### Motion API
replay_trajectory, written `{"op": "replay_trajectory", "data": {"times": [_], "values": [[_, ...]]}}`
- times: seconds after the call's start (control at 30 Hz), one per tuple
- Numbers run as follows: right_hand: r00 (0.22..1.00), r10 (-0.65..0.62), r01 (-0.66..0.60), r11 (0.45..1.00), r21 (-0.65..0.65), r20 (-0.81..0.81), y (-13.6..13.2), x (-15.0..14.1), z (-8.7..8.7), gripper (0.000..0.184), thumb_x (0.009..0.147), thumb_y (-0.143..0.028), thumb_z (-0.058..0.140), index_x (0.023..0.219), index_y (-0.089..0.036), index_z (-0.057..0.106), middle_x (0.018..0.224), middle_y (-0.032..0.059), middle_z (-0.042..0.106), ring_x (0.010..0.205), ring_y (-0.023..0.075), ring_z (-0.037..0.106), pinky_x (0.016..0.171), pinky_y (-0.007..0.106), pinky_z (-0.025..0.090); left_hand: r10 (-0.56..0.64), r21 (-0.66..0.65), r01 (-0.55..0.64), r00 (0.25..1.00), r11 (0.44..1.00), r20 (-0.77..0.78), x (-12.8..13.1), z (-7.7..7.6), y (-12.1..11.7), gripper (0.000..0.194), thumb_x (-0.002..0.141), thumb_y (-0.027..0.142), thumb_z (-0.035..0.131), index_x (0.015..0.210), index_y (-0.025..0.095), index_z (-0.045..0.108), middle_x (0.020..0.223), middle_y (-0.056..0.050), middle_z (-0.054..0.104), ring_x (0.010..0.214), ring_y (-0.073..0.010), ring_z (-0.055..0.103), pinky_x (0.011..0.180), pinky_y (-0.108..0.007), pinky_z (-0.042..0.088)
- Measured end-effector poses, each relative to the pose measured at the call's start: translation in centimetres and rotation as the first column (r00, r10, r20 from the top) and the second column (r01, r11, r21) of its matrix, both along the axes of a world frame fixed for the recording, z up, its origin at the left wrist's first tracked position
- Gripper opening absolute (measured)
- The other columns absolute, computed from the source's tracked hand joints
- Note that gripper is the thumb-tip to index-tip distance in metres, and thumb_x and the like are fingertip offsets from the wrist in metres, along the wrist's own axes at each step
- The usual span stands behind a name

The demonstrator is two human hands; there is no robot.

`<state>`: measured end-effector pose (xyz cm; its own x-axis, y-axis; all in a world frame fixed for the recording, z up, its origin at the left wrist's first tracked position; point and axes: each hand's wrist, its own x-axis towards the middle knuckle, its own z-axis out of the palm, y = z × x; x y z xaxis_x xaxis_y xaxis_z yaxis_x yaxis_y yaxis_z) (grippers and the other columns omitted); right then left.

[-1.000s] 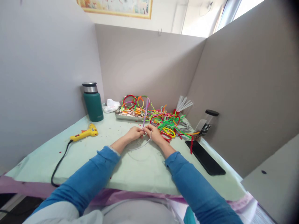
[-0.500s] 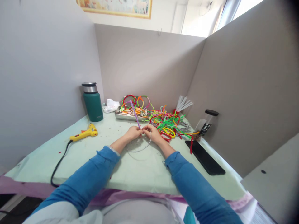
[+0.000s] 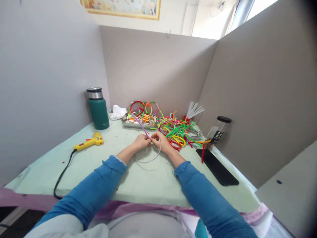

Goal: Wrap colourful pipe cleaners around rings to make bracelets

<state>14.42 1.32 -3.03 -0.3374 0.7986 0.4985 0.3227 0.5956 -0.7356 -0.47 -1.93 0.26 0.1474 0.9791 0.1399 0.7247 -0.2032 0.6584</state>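
Note:
My left hand (image 3: pixel 142 141) and my right hand (image 3: pixel 159 140) meet above the middle of the table, fingertips pinched close together. A purple pipe cleaner (image 3: pixel 140 124) runs from between the fingertips up and to the left. Beneath the hands a thin pale grey hoop (image 3: pixel 155 158) curves down from my right hand and round toward the left. Both hands are closed, the left at the pipe cleaner's lower end and the right on the hoop. The spot where pipe cleaner and hoop meet is mostly hidden by the fingers.
Behind the hands stands a metal tray (image 3: pixel 138 125) of small pieces with colourful rings (image 3: pixel 137 109). Tangled pipe cleaners (image 3: pixel 182 130) lie right of it. A yellow glue gun (image 3: pixel 89 142) and green bottle (image 3: pixel 98 112) are left; a black phone (image 3: pixel 218 167) and clear jar (image 3: pixel 219 130) right.
The purple pipe cleaner has swung from nearly upright, leaning slightly right, over to the left and lower. Both hands have stayed almost in place, still pinched together; the hoop has shifted slightly.

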Motion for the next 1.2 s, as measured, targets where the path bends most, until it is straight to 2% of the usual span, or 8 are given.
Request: {"op": "replay_trajectory", "data": {"times": [0.3,0.5,0.67,0.97,1.2], "values": [[0.999,-0.038,0.038,0.999,-0.009,-0.012,-0.3,0.1,0.4,0.015,0.074,-0.029,0.055,0.082,-0.016,0.058,0.074,0.0007,0.06,0.064,0.0119,0.052,0.062,0.025,0.041,-0.034,0.045,0.031,0.998,0.998,0.057,-0.2,-0.2,0.1,0.025,0.074,0.023,0.047,0.057,0.014,0.063,0.049,0.0,0.051,0.048,-0.0111,0.043,0.051,-0.022,0.028],[1.0,0.001,-0.001,1.0,0.002,-0.01,-0.2,0.2,0.2,0.016,0.077,-0.028,0.052,0.084,-0.016,0.059,0.079,0.0022,0.062,0.071,0.0131,0.055,0.067,0.026,0.043,-0.036,0.027,0.033,0.991,0.999,0.128,-0.2,-0.5,0.2,0.026,0.076,0.027,0.048,0.059,0.013,0.062,0.048,0.001,0.048,0.046,-0.0094,0.038,0.049,-0.022,0.026],[0.999,0.03,-0.03,0.999,0.016,-0.018,-0.3,0.3,0.3,0.014,0.078,-0.026,0.051,0.083,-0.016,0.06,0.079,0.0024,0.063,0.072,0.0137,0.056,0.069,0.027,0.043,-0.025,-0.006,0.026,0.98,1.0,0.198,-0.2,-0.8,0.2,0.031,0.077,0.037,0.05,0.061,0.013,0.061,0.045,0.003,0.042,0.043,-0.0081,0.033,0.046,-0.021,0.023],[0.994,0.091,-0.091,0.996,-0.004,-0.055,-0.8,0.3,0.7,0.014,0.079,-0.025,0.049,0.082,-0.016,0.06,0.076,0.002,0.063,0.069,0.0134,0.055,0.068,0.027,0.043,-0.028,0.001,0.028,0.975,1.0,0.22,-0.5,-0.9,0.3,0.037,0.075,0.045,0.05,0.057,0.013,0.057,0.041,0.005,0.036,0.04,-0.0071,0.03,0.043,-0.022,0.021],[0.995,0.08,-0.082,0.996,-0.027,-0.061,-1.1,0.2,1.0,0.015,0.079,-0.028,0.05,0.081,-0.016,0.06,0.073,0.0012,0.061,0.065,0.0125,0.052,0.066,0.026,0.041,0.042,-0.134,0.007,0.933,0.991,0.357,-0.4,-1.1,0.7,0.031,0.073,0.043,0.054,0.06,0.014,0.055,0.046,0.004,0.045,0.037,-0.0054,0.029,0.04,-0.022,0.018]]}}
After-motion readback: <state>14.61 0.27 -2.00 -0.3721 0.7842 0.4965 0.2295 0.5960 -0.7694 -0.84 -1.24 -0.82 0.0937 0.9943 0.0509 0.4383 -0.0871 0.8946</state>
